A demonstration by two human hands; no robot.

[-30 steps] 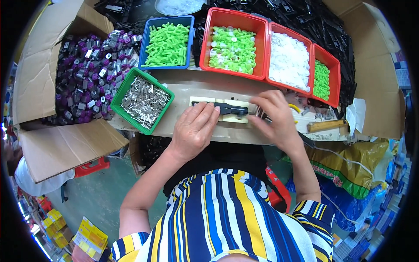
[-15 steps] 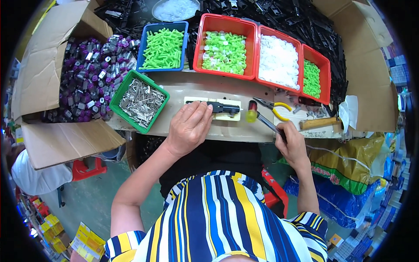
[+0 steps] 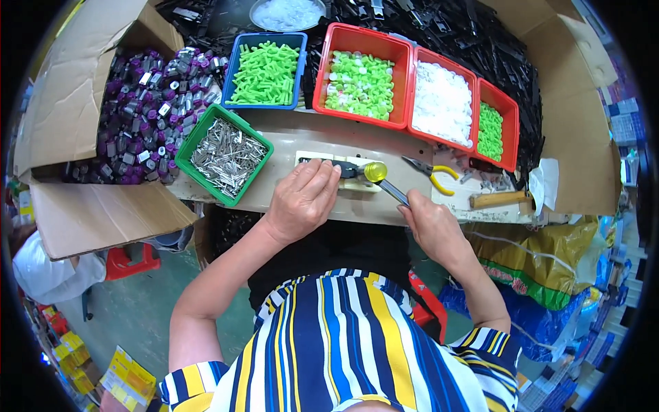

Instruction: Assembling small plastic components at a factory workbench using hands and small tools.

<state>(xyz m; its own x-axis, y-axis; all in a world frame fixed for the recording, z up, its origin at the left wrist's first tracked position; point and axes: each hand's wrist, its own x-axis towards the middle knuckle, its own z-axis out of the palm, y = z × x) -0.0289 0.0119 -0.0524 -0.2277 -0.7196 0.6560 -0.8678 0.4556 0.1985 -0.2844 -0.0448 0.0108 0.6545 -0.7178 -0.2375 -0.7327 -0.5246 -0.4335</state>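
On a cream block (image 3: 364, 185), a long black plastic part (image 3: 349, 169) lies lengthwise. My left hand (image 3: 304, 198) presses its bunched fingers on the part's left end. A mallet (image 3: 394, 193) with a translucent yellow head and a metal handle is gripped in my right hand (image 3: 434, 226). From above, the mallet head covers the right end of the black part; whether they touch I cannot tell. To the left of the block, a green tray (image 3: 267, 165) holds many small metal pins.
Pliers (image 3: 440, 181) with yellow handles and a wooden handle (image 3: 501, 197) lie at the right. Behind are a blue bin (image 3: 301, 71) and red bins (image 3: 405, 86) of green and white parts. An open carton (image 3: 58, 96) of purple-and-clear pieces stands left.
My right hand has moved left and brought the mallet head over the black part's right end. My left hand stays on the part. The whole view has shifted slightly.
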